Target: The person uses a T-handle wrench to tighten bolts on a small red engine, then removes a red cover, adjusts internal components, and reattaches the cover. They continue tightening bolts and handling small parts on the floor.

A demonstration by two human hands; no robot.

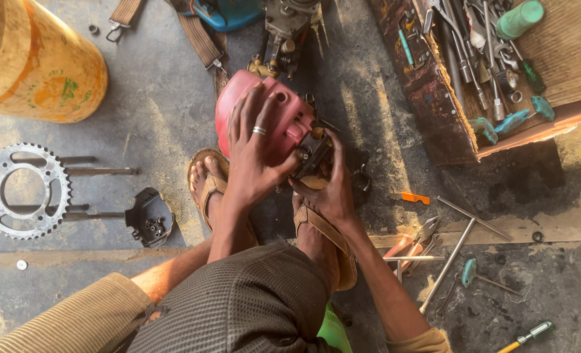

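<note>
— Nearest? Brown sandalled feet (316,225) on the grey concrete floor (160,98).
— Then hands? Left hand (254,153) spread flat atop the red plastic engine cover (284,121); right hand (329,189) gripping its dark metal underside.
— Beyond? Wooden toolbox (564,46) of wrenches.

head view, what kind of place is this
Likely a roadside motorcycle repair spot: a chain sprocket on the concrete floor, a wooden box of wrenches, and a red engine cover under the left hand.

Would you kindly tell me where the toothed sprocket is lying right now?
The sprocket lies flat on the floor at the far left of the head view, below the yellow drum and left of a small black cover.
</note>
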